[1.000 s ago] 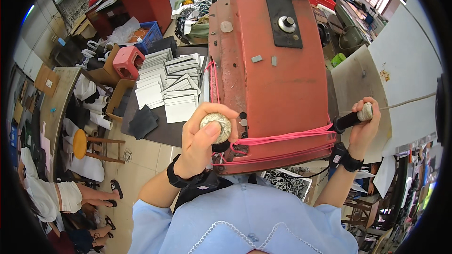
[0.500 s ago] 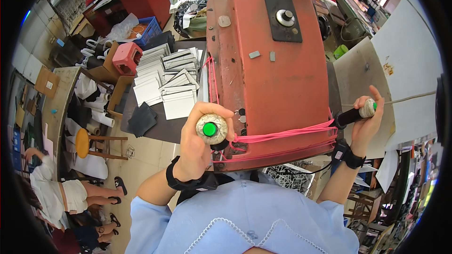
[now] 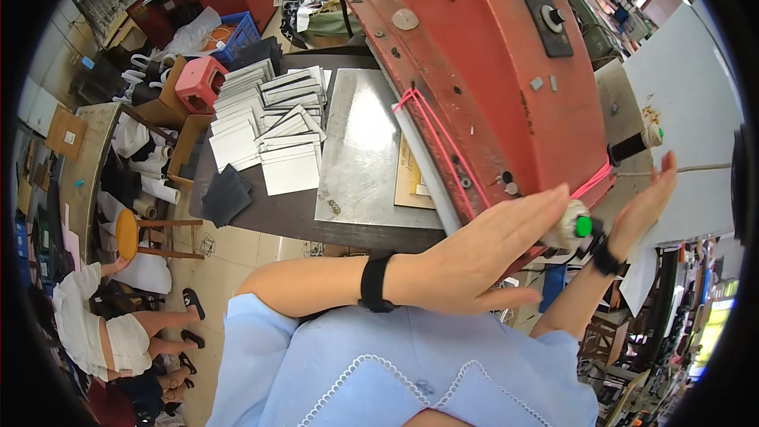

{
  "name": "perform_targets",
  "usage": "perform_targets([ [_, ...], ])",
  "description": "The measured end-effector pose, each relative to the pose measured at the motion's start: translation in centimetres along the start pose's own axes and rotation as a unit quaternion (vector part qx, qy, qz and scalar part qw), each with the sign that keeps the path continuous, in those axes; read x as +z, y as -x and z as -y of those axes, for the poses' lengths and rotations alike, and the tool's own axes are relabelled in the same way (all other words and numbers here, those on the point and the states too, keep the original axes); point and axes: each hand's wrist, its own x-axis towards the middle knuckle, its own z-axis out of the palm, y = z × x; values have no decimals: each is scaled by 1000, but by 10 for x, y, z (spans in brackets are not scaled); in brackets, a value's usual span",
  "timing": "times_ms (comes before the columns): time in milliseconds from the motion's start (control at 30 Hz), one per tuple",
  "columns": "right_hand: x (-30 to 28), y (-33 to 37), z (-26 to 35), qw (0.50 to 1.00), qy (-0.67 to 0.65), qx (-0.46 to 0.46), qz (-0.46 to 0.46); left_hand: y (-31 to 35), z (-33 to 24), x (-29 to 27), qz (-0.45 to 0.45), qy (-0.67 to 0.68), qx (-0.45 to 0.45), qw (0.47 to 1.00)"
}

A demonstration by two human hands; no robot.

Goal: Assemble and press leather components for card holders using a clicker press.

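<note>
A big red press arm (image 3: 506,87) with two wrapped handles angles over to the right. My left hand (image 3: 490,245) is open, fingers stretched flat, its fingertips against or just beside the left handle (image 3: 571,225) with its green button. My right hand (image 3: 647,205) is open too, fingers raised, just below the right handle (image 3: 636,145) with its dark shaft; whether it touches is unclear. Pink cord (image 3: 591,180) is tied round the arm near its front. Left of the arm lies a metal plate (image 3: 356,142), with a tan board (image 3: 413,186) partly hidden under the arm's edge.
Stacks of white cards (image 3: 288,166) and black sheets (image 3: 226,196) lie on the dark table (image 3: 277,217). A pink stool (image 3: 199,85), a blue crate (image 3: 241,35) and a yellow-topped stool (image 3: 126,233) stand at left. Another person (image 3: 87,316) is at the lower left.
The red arm has swung right, uncovering the metal plate and tan board. Both hands have opened from their grips; my left hand has moved right with the arm. The other person has reached toward the yellow-topped stool.
</note>
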Motion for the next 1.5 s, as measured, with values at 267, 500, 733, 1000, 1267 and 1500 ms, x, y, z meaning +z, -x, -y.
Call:
perform_targets([
  [267,19,84,55,957,-231,121,127,60,87,-42,82,-230,-152,958],
  [500,31,84,25,978,194,-80,5,64,125,-52,-21,-310,-216,926],
  [733,101,164,-9,935,127,-20,331,70,127,-49,-41,-290,-254,922],
  [1000,131,183,-14,949,127,10,288,75,130,-46,-40,-310,-240,919],
  [1267,137,192,-10,944,94,10,315,81,134,-44,-49,-308,-235,920],
  [1500,133,183,6,869,-130,321,353,69,115,-43,-69,-319,-204,923],
])
